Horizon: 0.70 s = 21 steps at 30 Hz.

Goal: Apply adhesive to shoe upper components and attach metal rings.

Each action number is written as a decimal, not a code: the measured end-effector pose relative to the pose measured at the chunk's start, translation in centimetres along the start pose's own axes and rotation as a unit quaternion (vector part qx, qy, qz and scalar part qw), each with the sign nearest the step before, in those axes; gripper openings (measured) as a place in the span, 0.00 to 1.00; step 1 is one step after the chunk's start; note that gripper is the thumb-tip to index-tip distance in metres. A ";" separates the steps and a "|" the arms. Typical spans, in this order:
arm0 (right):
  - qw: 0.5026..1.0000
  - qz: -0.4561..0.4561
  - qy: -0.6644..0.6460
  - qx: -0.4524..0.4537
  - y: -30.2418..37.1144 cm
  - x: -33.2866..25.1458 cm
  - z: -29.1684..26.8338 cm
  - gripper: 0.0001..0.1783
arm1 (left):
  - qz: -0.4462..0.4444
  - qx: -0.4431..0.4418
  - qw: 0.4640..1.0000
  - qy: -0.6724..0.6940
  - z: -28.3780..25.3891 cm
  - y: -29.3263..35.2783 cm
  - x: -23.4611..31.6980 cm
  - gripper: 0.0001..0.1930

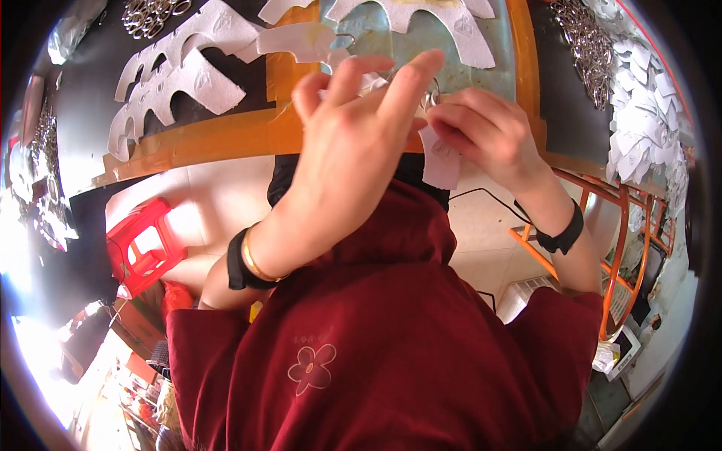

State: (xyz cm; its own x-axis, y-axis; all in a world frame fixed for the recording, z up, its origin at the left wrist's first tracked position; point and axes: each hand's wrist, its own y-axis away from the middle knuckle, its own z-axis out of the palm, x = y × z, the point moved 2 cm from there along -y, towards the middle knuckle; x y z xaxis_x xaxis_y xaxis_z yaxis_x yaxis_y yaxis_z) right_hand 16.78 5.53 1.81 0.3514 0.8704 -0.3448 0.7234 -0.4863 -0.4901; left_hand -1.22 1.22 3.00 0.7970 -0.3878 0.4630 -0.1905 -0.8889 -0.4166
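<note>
My left hand [353, 143] is raised in front of me, its fingers curled around a small white fabric piece [368, 83] and close to a metal ring [432, 96]. My right hand [485, 131] pinches another white fabric piece [441, 161] that hangs down from its fingers. Both hands meet over the table edge [226, 139], which is bound in orange tape. Whether the ring is threaded through the fabric is hidden by my fingers.
White cut-out fabric shapes [177, 75] lie across the dark tabletop. Heaps of metal rings sit at the top left [150, 13] and top right [583, 41]. A stack of white pieces [643, 113] lies at the right. A red plastic stool [143, 244] and an orange metal frame [620, 225] stand on the floor.
</note>
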 end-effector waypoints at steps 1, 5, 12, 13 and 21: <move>1.000 0.004 -0.002 0.002 0.2 -0.1 0.1 0.12 | 0.001 -0.005 1.000 0.000 -0.3 -0.1 -0.6 0.27; 0.998 0.042 0.046 -0.003 0.3 -1.2 0.1 0.11 | 0.117 0.025 0.993 -0.004 -0.1 -0.8 -1.4 0.16; 0.966 0.238 -0.104 -0.010 -0.3 -0.8 -0.1 0.06 | 0.073 -0.040 0.995 0.060 1.2 -0.3 -1.2 0.18; 0.965 0.240 -0.105 -0.010 -0.4 -1.1 0.0 0.06 | 0.082 -0.017 0.993 0.079 1.4 -0.3 -1.0 0.21; 0.984 0.143 -0.084 -0.066 -1.7 -0.9 -0.7 0.07 | -0.017 -0.020 1.000 0.006 2.0 0.4 0.2 0.27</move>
State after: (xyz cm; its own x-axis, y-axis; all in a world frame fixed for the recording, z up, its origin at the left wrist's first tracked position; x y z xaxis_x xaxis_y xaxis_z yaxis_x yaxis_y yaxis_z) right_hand 15.63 5.63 3.58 0.4564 0.6692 -0.5864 0.6842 -0.6853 -0.2495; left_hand 0.02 1.27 1.35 0.7970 -0.3601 0.4849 -0.1867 -0.9104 -0.3693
